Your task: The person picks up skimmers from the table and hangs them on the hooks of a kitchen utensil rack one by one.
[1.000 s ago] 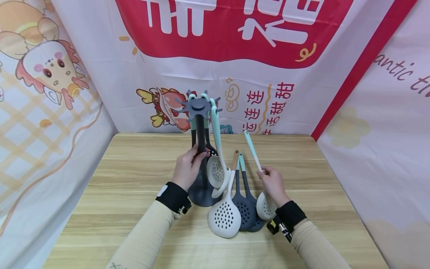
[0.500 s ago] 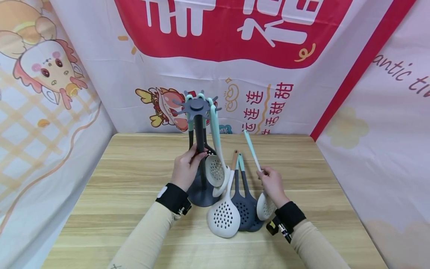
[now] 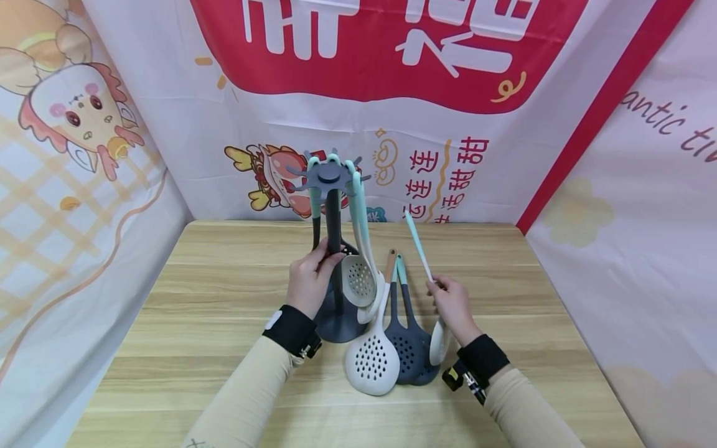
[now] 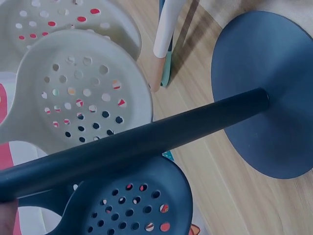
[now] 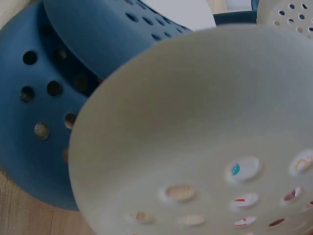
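Note:
My left hand (image 3: 310,279) grips the post of a dark utensil stand (image 3: 333,224). From the stand's hooked top hang several mint-handled utensils, among them a white skimmer (image 3: 358,283) and a dark skimmer (image 4: 132,205). In my right hand (image 3: 455,306) is another white skimmer (image 3: 439,343), pinched by its handle; the mint end points up and away, while the perforated head hangs below the hand, nearly edge-on in the head view. That head (image 5: 195,127) fills much of the right wrist view. Between the hands lie a white slotted turner (image 3: 373,364) with a wooden-coloured handle end and dark skimmers (image 3: 404,354).
The stand's round dark base (image 4: 269,88) rests on the wood-grain table (image 3: 224,292). Behind the table hangs a printed cloth (image 3: 313,118), with more cloth at both sides. The lying utensils overlap close to the base's right side.
The hanging utensils have shifted around the stand, so a second light handle shows at its right. The skimmer in my right hand has turned edge-on. Both hands stay nearly in place.

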`<state>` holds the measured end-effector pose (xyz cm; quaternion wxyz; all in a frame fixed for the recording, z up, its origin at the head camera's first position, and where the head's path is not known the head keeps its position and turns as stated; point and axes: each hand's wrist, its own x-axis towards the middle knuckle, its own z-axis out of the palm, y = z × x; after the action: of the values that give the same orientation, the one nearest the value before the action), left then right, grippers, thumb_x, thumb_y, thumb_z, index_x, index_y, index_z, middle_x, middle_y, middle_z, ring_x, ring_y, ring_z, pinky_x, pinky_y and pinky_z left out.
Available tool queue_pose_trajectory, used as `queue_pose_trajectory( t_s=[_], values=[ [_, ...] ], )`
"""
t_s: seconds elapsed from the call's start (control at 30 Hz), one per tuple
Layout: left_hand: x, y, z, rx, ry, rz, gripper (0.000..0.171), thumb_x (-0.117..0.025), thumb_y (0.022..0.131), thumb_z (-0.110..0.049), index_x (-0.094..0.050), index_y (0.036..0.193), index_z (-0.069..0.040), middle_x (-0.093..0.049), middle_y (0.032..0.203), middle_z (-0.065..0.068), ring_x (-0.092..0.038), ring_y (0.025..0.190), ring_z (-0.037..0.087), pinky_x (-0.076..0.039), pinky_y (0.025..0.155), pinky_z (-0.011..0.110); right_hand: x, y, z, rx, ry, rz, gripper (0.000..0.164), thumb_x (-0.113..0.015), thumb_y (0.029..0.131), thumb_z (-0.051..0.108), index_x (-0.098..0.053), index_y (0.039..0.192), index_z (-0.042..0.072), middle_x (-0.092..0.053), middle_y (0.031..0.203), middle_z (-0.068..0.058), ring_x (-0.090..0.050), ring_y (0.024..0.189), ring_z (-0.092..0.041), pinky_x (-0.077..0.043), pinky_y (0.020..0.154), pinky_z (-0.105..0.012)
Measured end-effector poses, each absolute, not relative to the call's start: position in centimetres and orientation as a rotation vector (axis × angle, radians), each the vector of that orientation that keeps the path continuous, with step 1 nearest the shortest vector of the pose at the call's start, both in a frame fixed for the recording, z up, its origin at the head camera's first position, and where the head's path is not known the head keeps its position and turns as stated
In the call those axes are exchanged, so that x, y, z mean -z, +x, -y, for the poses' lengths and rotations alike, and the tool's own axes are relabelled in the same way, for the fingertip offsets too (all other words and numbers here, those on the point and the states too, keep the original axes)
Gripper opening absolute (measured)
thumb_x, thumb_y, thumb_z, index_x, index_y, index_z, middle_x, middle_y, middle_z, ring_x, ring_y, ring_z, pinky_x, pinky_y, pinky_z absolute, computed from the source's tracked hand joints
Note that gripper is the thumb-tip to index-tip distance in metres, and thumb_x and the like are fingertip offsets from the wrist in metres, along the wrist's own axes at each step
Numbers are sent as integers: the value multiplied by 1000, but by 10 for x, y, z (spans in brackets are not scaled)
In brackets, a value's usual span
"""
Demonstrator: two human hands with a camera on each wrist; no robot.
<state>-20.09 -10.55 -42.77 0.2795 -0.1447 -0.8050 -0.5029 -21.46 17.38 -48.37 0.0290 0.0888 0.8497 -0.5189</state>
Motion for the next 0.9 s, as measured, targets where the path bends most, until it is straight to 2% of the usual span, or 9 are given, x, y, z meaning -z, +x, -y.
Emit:
queue_pose_trajectory(
  t_s=[0.17,0.47,0.53,0.63,0.9],
  values=[
    [429,-201,103,1368,-356,2146,28,-64,95,-16,-69,119,-3,-76,102,14,-73,98,27,-59,86,39,483,-214,-172,1671,277,-2601,37,-55,101,16,-59,132,-2,-65,100,-24,-54,61,-12,-51,55,-23],
    [431,-200,98,1337,-335,2029,19,-69,92,-10,-72,110,-3,-76,93,13,-75,86,24,-61,75,38,479,-212,-167,1714,236,-2600,34,-57,101,15,-61,129,-2,-66,98,-24,-60,68,-23,-56,60,-30],
    [432,-200,98,1335,-332,2010,20,-71,90,-9,-72,109,-3,-76,92,13,-75,84,24,-61,72,38,479,-212,-166,1707,230,-2602,33,-56,101,16,-62,129,-1,-66,98,-24,-60,69,-23,-57,62,-33],
    [432,-200,98,1337,-321,1996,21,-73,88,-6,-72,109,-2,-76,92,14,-75,83,24,-61,71,37,477,-211,-165,1696,226,-2606,33,-56,101,17,-63,128,0,-66,97,-22,-60,69,-23,-57,62,-32],
    [431,-199,98,1397,-285,1994,23,-74,88,-6,-73,110,-4,-77,95,14,-75,88,23,-60,77,33,474,-211,-164,1689,223,-2604,32,-55,102,17,-62,128,0,-66,100,-24,-59,69,-22,-55,61,-27]
  ],
)
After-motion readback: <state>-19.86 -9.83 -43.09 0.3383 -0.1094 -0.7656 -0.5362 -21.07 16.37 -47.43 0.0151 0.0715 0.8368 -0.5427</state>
